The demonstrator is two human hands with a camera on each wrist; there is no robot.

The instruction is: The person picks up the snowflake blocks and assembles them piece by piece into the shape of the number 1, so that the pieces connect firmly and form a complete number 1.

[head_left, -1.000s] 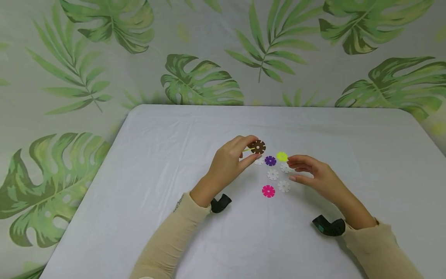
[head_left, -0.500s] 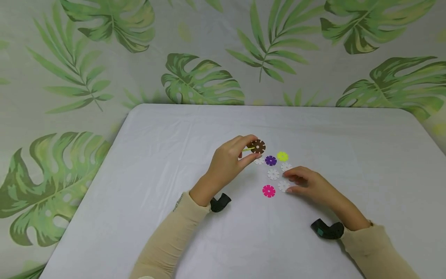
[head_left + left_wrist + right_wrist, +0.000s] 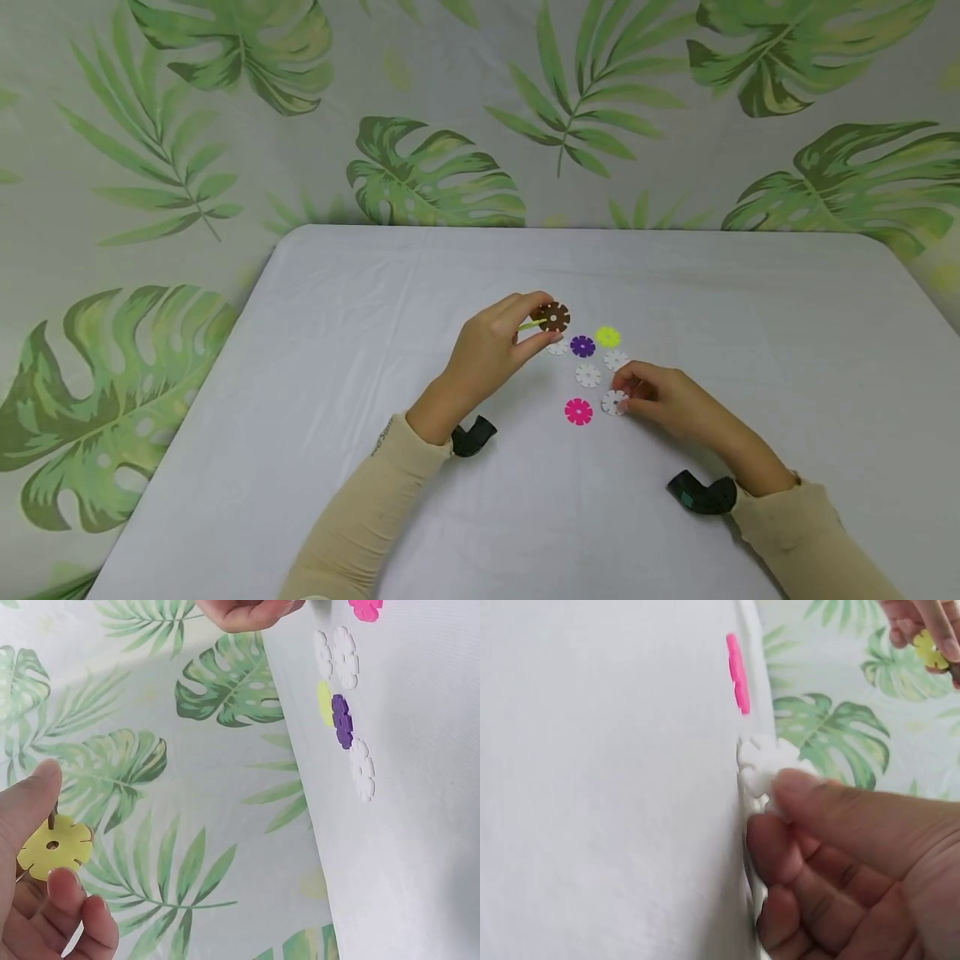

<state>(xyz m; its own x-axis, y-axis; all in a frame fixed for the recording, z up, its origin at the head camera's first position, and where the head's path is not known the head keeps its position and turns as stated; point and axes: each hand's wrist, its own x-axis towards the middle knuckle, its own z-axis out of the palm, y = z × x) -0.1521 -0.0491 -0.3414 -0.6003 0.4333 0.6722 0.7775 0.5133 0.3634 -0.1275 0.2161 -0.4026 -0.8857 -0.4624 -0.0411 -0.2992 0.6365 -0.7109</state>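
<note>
My left hand grips a brown notched disc between thumb and fingers, raised off the table. A yellow notched disc is joined crosswise to the brown one and shows face-on in the left wrist view. My right hand pinches a white flower-shaped disc by its edge, thumb on top. In the head view this white disc looks slightly tilted. Between the hands lie a pink disc, a purple disc, another yellow disc and several white discs.
A white cloth covers the table. Behind it hangs a leaf-patterned backdrop. Black curved devices sit at both wrists, one by the left cuff and one by the right cuff.
My right hand has moved from beside the yellow disc down toward the near white disc and now pinches it, its edge lifted. The left hand stays nearly still with the joined discs.
</note>
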